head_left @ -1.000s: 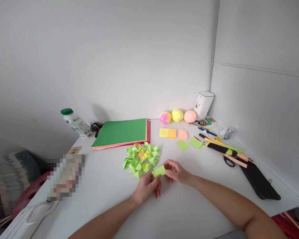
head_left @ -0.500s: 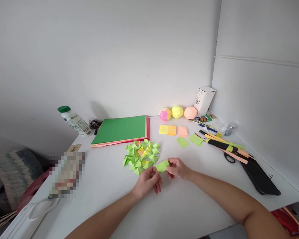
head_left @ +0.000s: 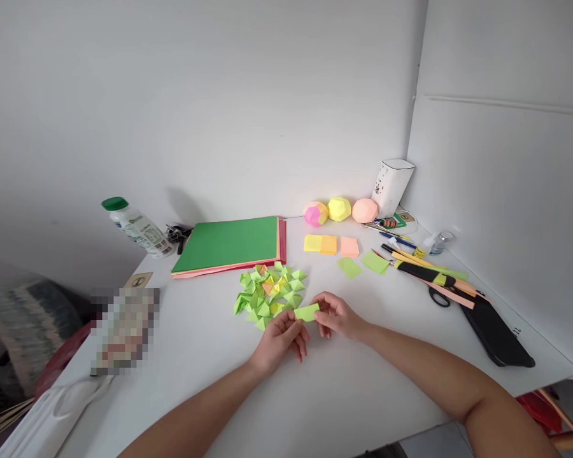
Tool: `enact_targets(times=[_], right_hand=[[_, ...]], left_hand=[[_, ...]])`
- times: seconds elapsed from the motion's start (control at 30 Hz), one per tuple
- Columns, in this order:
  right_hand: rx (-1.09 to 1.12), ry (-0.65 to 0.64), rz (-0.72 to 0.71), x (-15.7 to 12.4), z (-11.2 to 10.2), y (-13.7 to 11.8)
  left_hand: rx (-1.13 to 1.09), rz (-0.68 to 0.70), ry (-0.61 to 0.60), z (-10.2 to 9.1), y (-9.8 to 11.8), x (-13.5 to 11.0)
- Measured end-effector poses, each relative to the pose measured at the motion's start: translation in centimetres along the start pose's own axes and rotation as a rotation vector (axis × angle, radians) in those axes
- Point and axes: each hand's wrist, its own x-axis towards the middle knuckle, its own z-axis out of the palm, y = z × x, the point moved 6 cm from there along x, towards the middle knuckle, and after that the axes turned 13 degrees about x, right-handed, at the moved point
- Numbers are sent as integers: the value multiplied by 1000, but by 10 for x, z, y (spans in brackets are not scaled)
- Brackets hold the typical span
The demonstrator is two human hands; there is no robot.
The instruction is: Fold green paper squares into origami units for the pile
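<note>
Between my two hands a small green slip of paper [head_left: 307, 312] is held above the white table, looking like a narrow rectangle. My left hand [head_left: 279, 340] pinches its left end between thumb and fingers. The right end is gripped by my right hand [head_left: 338, 316], thumb in front. Just beyond my left hand lies a pile of folded paper pieces [head_left: 260, 296], mostly green with a few yellow and orange ones. Two flat green paper squares [head_left: 349, 268] [head_left: 375, 262] rest past my right hand.
Behind are a stack of coloured sheets [head_left: 229, 245], yellow and orange sticky notes [head_left: 320, 244], a pink pad [head_left: 349, 246] and three faceted paper balls [head_left: 339, 208]. Scissors [head_left: 439, 296], a cutter [head_left: 417, 271] and a black case [head_left: 496, 337] lie right. A bottle [head_left: 141, 229] stands left.
The green paper now shows as a narrower, more level strip between my hands. My right hand's fingers have shifted slightly on its right end. The whole view has tilted a little.
</note>
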Motion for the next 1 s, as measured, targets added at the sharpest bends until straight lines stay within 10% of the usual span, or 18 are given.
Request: enact_targets(times=[1.0], right_hand=[[-89, -8, -45, 0, 1, 0]], left_hand=[[-94, -13, 19, -5, -1, 1]])
